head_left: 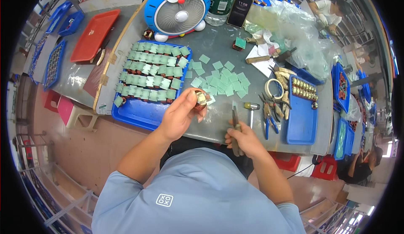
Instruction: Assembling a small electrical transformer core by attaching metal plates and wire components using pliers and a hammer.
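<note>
My left hand point(180, 113) is closed round a copper-wound coil point(201, 100), pinched between thumb and fingers above the bench. A pale square chip shows just beside the coil; whether it touches cannot be made out. Lower right of it, my right hand point(244, 140) grips a knife-like tool point(235, 118) with a narrow blade pointing away from me. Beyond both hands lies a loose scatter of thin green squares point(223, 80). To the left, a blue tray point(136, 118) carries rows of coils topped with green squares point(145, 68).
A blue cartoon-shaped fan point(181, 15), a large bottle point(219, 7) and a phone point(240, 11) stand at the back. On the right are pliers point(269, 114), a tape roll point(274, 89), a small screwdriver point(251, 106) and a blue tray point(302, 126) with several coils. Plastic bags point(311, 44) lie beyond.
</note>
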The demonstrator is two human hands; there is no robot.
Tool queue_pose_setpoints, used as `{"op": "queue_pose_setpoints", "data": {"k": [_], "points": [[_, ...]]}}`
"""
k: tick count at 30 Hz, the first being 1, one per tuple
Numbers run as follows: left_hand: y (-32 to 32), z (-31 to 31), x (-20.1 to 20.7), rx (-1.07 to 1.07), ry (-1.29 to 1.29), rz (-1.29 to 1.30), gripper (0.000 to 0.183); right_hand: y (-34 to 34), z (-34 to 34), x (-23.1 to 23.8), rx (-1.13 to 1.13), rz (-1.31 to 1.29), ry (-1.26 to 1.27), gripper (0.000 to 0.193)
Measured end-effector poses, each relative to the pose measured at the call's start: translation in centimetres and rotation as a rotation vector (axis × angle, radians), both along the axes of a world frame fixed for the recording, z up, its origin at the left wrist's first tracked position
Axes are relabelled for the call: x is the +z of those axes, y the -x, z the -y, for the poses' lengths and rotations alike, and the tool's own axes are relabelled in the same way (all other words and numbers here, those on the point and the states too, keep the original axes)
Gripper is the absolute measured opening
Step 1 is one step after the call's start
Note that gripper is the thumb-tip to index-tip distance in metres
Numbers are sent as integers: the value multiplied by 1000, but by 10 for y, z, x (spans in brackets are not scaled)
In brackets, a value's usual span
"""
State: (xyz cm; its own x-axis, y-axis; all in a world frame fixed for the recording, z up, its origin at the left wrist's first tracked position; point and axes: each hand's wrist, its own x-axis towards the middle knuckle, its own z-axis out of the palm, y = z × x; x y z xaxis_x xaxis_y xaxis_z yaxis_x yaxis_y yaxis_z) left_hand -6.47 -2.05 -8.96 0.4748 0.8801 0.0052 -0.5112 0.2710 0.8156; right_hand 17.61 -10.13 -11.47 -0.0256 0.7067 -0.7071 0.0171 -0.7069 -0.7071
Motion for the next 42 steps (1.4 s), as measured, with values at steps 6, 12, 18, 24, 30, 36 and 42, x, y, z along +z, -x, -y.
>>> {"op": "queue_pose_setpoints", "data": {"k": [6,12,18,24,30,36,42], "points": [[5,1,5,-9,197,235,44,10,1,-10,223,597,-441,50],[-4,14,24,61,82,43,45,13,4,-7,259,942,-882,43],[-10,27,32,34,-9,-14,43,21,2,36,100,587,-997,22],[-16,41,31,6,-252,-162,37,28,-15,82,15,152,-988,16],[-15,55,29,80,-481,-626,39,14,-18,85,97,87,-1116,15],[-20,60,22,54,-480,-664,39,6,-3,64,54,303,-1254,7],[-29,55,21,42,-320,-546,38,-74,23,-13,-248,898,-1079,19]]}}
